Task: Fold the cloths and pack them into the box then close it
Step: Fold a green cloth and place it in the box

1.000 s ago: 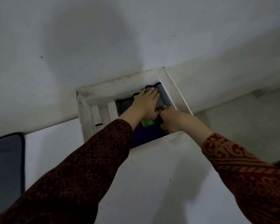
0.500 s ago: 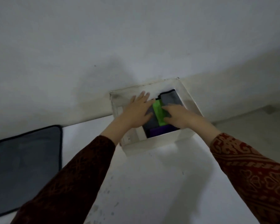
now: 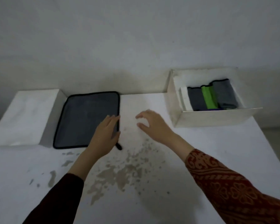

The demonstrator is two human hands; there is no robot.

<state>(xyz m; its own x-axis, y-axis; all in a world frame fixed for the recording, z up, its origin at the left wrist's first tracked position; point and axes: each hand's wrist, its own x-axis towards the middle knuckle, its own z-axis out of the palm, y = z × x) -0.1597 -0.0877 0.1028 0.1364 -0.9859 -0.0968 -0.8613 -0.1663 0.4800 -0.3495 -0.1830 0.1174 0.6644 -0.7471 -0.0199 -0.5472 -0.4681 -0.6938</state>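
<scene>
left hand (image 3: 106, 134) on grey cloth (image 3: 87, 118) | right hand (image 3: 152, 125) beside | box (image 3: 213, 117) right

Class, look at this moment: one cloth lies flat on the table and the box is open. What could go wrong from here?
The grey cloth may bunch when folded, since only the left hand touches its edge. The box looks nearly full of folded cloths, so another may not fit neatly.

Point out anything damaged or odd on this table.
The white tabletop has paint flaked off in grey-brown patches near its front middle. Otherwise, the flat grey black-edged cloth is unfolded beside the white box.
</scene>
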